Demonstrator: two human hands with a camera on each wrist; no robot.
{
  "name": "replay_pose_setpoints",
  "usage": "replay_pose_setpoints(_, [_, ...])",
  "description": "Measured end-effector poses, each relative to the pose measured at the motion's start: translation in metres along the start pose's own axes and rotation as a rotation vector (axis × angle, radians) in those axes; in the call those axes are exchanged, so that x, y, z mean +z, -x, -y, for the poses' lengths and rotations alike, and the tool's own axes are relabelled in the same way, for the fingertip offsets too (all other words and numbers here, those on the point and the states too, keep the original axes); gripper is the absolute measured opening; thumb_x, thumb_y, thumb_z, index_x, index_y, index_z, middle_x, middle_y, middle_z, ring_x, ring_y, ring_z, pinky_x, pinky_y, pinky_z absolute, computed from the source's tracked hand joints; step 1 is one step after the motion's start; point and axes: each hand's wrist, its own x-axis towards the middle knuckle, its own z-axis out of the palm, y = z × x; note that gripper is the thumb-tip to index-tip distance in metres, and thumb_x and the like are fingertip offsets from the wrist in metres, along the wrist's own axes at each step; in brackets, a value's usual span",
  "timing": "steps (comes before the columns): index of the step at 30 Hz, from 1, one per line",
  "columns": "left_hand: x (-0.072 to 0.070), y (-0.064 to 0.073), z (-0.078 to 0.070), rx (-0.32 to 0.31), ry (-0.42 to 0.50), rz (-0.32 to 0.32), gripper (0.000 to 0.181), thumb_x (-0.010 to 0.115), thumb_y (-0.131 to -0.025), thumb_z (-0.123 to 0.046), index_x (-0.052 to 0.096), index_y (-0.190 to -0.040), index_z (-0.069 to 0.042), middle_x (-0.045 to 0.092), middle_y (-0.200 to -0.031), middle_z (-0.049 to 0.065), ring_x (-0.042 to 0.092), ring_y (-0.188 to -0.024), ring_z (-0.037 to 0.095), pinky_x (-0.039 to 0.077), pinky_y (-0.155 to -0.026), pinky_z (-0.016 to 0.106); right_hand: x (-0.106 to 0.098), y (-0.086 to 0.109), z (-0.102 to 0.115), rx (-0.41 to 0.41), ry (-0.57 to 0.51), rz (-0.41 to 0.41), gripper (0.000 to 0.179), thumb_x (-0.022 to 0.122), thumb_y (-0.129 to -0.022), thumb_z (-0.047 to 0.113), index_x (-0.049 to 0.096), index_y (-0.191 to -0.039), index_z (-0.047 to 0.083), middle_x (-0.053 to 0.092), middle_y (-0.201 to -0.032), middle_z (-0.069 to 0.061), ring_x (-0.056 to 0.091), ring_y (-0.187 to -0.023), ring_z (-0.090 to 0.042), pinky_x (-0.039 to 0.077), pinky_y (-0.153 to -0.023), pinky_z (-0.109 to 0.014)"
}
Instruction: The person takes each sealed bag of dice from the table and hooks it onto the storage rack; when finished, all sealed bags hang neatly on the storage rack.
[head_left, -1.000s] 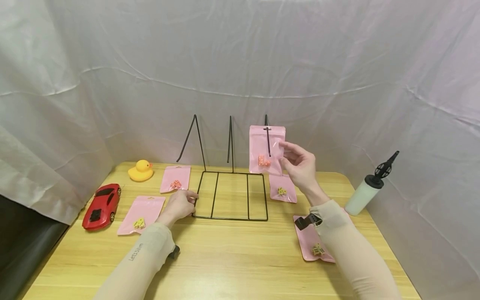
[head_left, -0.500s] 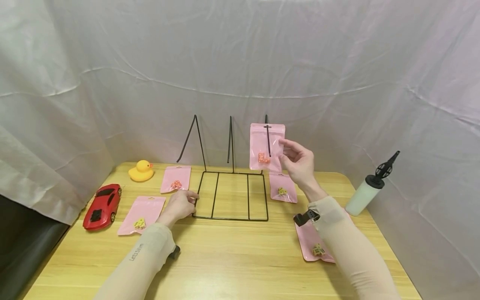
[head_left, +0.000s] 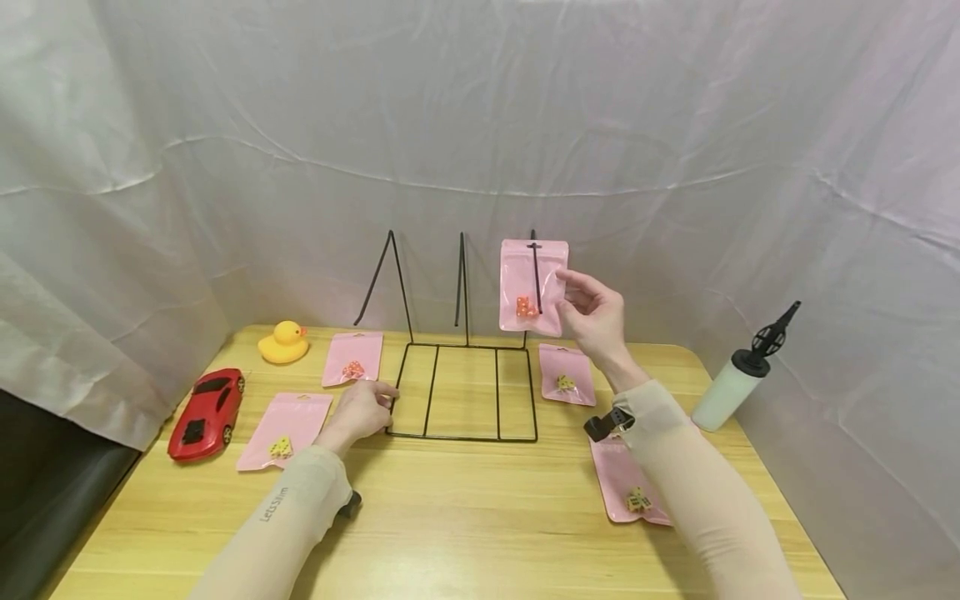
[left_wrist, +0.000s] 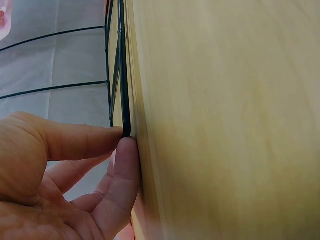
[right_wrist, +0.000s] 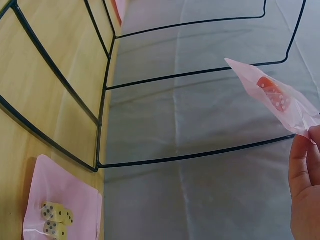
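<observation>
My right hand (head_left: 597, 321) pinches the right edge of a pink zip bag (head_left: 513, 279) with orange dice (head_left: 525, 307) in its bottom. The bag hangs upright at the right-hand prong of a black wire display rack (head_left: 497, 392). That prong runs down in front of the bag from its hang hole, and the bag's top edge sits just below the prong's upper bend. At the rack base's front left corner, my left hand (head_left: 362, 410) holds the wire between thumb and fingers, as the left wrist view shows. The rack's left and middle prongs carry nothing.
Pink bags of dice lie on both sides: an orange-dice bag (head_left: 353, 350) and a yellow-dice bag (head_left: 296, 417) left, two yellow-dice bags right, one (head_left: 555, 362) near the rack. A rubber duck (head_left: 282, 343), red toy car (head_left: 206, 414) and hand pump (head_left: 727, 392) stand near the edges.
My right hand has raised the bag a little, so its top edge is higher along the right-hand prong. My left hand has stayed at the rack's corner.
</observation>
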Motion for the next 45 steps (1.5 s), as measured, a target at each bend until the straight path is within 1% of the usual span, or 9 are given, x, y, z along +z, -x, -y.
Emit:
replay_pose_setpoints(3, [0.004,-0.007,0.008,0.010,-0.006,0.009,0.060,0.076,-0.078,-0.001,0.081,-0.136,-0.014,0.079,-0.109,0.001,0.070,-0.096,0.021,0.055,-0.077,0.029,0.000,-0.002,-0.002,0.013,0.030,-0.003,0.047,0.066,-0.089,-0.021,0.074,-0.135,-0.011,0.081,-0.117,-0.032,0.077,-0.084,-0.001,0.065,-0.083,-0.016])
replay_pose_setpoints(5, [0.005,-0.009,0.011,0.014,-0.015,0.004,0.060,0.077,-0.078,-0.002,0.081,-0.136,-0.015,0.079,-0.108,0.000,0.070,-0.097,0.020,0.055,-0.079,0.029,0.001,-0.003,-0.003,0.027,0.049,-0.004,0.047,0.067,-0.090,-0.019,0.074,-0.136,-0.010,0.077,-0.121,-0.038,0.077,-0.085,-0.001,0.065,-0.083,-0.015])
replay_pose_setpoints(17, [0.007,-0.011,0.013,0.034,-0.048,-0.028,0.058,0.080,-0.076,-0.003,0.083,-0.133,-0.016,0.080,-0.103,-0.004,0.070,-0.097,0.019,0.053,-0.083,0.030,0.003,-0.013,-0.007,0.084,0.093,-0.008,0.049,0.065,-0.093,-0.018,0.074,-0.139,-0.005,0.073,-0.134,-0.038,0.075,-0.088,0.001,0.063,-0.083,-0.013])
replay_pose_setpoints(24, [0.004,-0.008,0.008,0.020,-0.040,-0.019,0.058,0.079,-0.077,-0.003,0.082,-0.134,-0.016,0.080,-0.106,-0.001,0.070,-0.098,0.018,0.055,-0.082,0.030,-0.002,-0.013,-0.010,0.100,0.134,0.011,0.051,0.063,-0.093,-0.017,0.074,-0.141,-0.003,0.075,-0.127,-0.039,0.075,-0.090,-0.001,0.062,-0.081,-0.013])
replay_pose_setpoints(29, [0.001,-0.002,0.003,-0.010,-0.003,0.004,0.058,0.079,-0.078,0.000,0.082,-0.134,-0.016,0.080,-0.109,0.003,0.069,-0.096,0.019,0.057,-0.076,0.029,-0.005,-0.008,-0.009,0.130,0.181,0.067,0.048,0.069,-0.095,-0.013,0.074,-0.142,-0.001,0.076,-0.138,-0.031,0.080,-0.112,-0.023,0.064,-0.093,-0.017])
replay_pose_setpoints(32, [-0.001,0.002,0.000,0.001,0.003,0.009,0.059,0.079,-0.078,0.000,0.082,-0.134,-0.014,0.080,-0.110,0.005,0.069,-0.094,0.020,0.057,-0.071,0.030,-0.008,-0.002,-0.007,0.154,0.214,0.120,0.046,0.071,-0.097,-0.010,0.073,-0.142,-0.001,0.070,-0.152,-0.024,0.075,-0.132,-0.040,0.063,-0.101,-0.019])
replay_pose_setpoints(38, [-0.007,0.011,-0.010,0.004,0.014,0.016,0.058,0.078,-0.078,0.001,0.081,-0.134,-0.010,0.080,-0.109,0.006,0.069,-0.089,0.018,0.057,-0.067,0.026,-0.020,0.022,0.001,0.228,0.305,0.236,0.046,0.076,-0.100,0.000,0.071,-0.146,-0.001,0.066,-0.160,-0.022,0.069,-0.140,-0.048,0.059,-0.099,-0.013])
replay_pose_setpoints(41, [-0.012,0.022,-0.022,0.010,0.027,0.020,0.058,0.075,-0.078,0.003,0.080,-0.135,-0.007,0.079,-0.109,0.010,0.068,-0.087,0.020,0.056,-0.065,0.027,-0.031,0.039,0.007,0.274,0.349,0.283,0.047,0.077,-0.101,0.003,0.070,-0.147,-0.001,0.069,-0.155,-0.025,0.071,-0.137,-0.049,0.064,-0.101,-0.022])
replay_pose_setpoints(45, [-0.020,0.038,-0.038,-0.015,0.047,0.029,0.059,0.070,-0.082,0.007,0.077,-0.139,-0.004,0.077,-0.115,0.014,0.068,-0.087,0.020,0.055,-0.066,0.026,-0.051,0.061,0.018,0.303,0.438,0.341,0.046,0.078,-0.102,0.010,0.070,-0.147,0.000,0.072,-0.149,-0.026,0.071,-0.135,-0.049,0.065,-0.108,-0.049])
